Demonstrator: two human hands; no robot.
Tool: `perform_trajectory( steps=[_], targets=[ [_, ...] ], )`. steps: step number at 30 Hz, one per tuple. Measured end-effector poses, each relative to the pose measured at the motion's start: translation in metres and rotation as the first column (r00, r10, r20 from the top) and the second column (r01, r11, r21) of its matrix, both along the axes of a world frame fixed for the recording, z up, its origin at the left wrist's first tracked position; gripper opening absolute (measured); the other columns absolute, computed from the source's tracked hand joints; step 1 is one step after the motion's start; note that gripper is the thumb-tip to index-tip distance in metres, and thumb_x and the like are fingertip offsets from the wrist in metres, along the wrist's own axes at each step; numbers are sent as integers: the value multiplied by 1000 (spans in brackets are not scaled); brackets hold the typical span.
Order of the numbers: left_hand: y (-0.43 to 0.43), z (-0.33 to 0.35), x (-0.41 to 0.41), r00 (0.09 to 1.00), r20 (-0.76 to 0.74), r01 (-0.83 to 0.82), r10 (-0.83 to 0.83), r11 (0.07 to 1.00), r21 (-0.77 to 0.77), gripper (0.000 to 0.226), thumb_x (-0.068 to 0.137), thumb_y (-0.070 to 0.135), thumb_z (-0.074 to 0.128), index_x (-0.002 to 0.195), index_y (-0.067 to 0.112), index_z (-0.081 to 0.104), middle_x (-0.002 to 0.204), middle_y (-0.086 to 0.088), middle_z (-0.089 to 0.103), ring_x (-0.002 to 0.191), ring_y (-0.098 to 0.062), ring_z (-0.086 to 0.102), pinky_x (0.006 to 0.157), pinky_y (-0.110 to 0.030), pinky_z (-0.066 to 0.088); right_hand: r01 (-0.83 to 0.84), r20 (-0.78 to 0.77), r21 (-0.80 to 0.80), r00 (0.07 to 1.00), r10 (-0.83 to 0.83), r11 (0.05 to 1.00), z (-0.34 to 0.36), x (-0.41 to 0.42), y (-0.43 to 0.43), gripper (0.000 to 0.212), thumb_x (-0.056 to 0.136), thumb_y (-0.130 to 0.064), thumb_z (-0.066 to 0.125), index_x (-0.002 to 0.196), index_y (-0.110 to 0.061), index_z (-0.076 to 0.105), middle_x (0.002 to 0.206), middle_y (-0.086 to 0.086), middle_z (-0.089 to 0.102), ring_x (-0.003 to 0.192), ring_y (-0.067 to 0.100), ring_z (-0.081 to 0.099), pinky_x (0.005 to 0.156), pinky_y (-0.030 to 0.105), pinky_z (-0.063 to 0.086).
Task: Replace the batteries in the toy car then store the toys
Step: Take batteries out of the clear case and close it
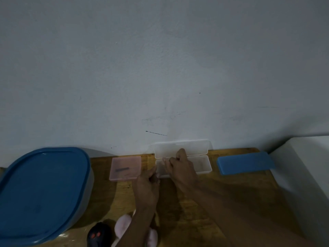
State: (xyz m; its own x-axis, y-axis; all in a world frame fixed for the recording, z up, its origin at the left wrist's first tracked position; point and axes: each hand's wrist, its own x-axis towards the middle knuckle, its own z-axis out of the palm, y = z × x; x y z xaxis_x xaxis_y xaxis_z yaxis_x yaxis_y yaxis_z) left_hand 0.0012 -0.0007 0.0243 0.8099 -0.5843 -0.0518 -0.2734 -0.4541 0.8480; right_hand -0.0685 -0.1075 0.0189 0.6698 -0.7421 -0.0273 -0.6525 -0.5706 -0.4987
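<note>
Toy car (97,235): dark and rounded, with two red spots, cut off by the lower edge of the view. Lies on the wooden worktop (204,202), well to the near side of the clear case (203,164) and off to its left. Just right of the car, a pink plush toy (122,227), partly hidden under the left forearm.

Clear case open at the far edge of the worktop, against the wall (160,68); lid (194,147) tipped up, base lying flat. Contents too dim to make out.

Left hand (148,182) at the near left corner of the clear case, fingers curled close together and gripping that end of the base. Right hand (179,166) over the left half of the base, fingers (168,160) bent and bunched at the rear rim, thumb raised against the lid. Cannot tell whether anything is pinched between them.

Just left of the clear case, a flat pink case (125,168), closed, a dark strip showing through. Farther left of the clear case, a large blue-lidded container (44,189). Right of the clear case and apart from it, a closed blue case (244,163); beyond that, a white block (306,175).
</note>
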Motion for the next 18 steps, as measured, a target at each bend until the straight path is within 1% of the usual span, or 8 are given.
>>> perform_trajectory(
  steps=[3, 7, 10, 12, 13, 15, 16, 18],
  targets=[
    [0, 1, -1, 1000, 7, 4, -4, 1000, 15, 28, 87, 1, 63, 114, 7, 67, 98, -10, 74, 77, -20, 67, 73, -34, 57, 25, 119, -87, 993, -14, 996, 1, -1, -3, 68, 93, -55, 24, 81, -6, 68, 87, 5, 49, 64, 19, 55, 57, 33, 48],
    [0, 3, -1, 1000, 10, 8, -8, 999, 37, 30, 88, -1, 61, 116, 8, 67, 100, -10, 74, 78, -20, 65, 77, -34, 56, 88, 171, -49, 982, -79, 995, 21, -13, -7, 73, 92, -55, 19, 65, -7, 66, 62, 5, 64, 57, 17, 58, 59, 32, 49],
    [-1, 6, 1, 999, -38, 8, -7, 999, 42, 29, 90, 2, 58, 117, 8, 67, 101, -9, 73, 80, -20, 65, 76, -30, 55, 46, 44, -80, 998, -43, 996, 33, -34, 3, 76, 95, -56, 15, 78, -9, 71, 68, 7, 71, 63, 19, 67, 64, 31, 54],
    [-2, 5, 3, 1000, -9, 27, -27, 998, 58, 29, 90, 3, 59, 117, 8, 66, 100, -9, 73, 80, -20, 65, 71, -23, 49, 13, -88, -114, 996, -23, 993, 37, -52, 13, 64, 98, -52, 24, 81, -12, 72, 74, 6, 72, 66, 19, 66, 61, 28, 51],
    [-3, 4, 4, 999, 4, 35, -36, 997, 63, 28, 90, 4, 59, 117, 8, 66, 99, -10, 73, 79, -20, 65, 69, -21, 47, -20, -124, -199, 992, -5, 980, 40, -61, 18, 56, 98, -50, 32, 75, -16, 70, 69, 3, 71, 59, 15, 63, 54, 23, 46],
    [-2, 3, 5, 999, -4, 38, -38, 997, 64, 27, 90, 3, 59, 116, 7, 67, 96, -10, 73, 79, -22, 67, 69, -23, 48, -58, -191, -334, 981, -7, 941, 48, -75, 25, 52, 93, -52, 44, 56, -21, 63, 51, -3, 63, 41, 6, 48, 42, 16, 29],
    [-2, 3, 5, 999, -10, 39, -38, 997, 62, 27, 90, 2, 59, 116, 6, 67, 96, -11, 73, 79, -22, 67, 71, -26, 50, -59, -199, -328, 980, -8, 943, 48, -78, 28, 54, 93, -54, 42, 56, -21, 63, 52, -3, 63, 42, 5, 48, 43, 18, 30],
    [-1, 3, 5, 998, 16, 53, -54, 996, 69, 28, 89, 3, 61, 116, 6, 67, 99, -13, 73, 79, -22, 68, 76, -27, 51, -81, -176, -232, 984, 40, 969, 35, -80, 33, 64, 94, -62, 21, 74, -22, 67, 71, -2, 69, 61, 9, 58, 63, 25, 45]
  ],
)
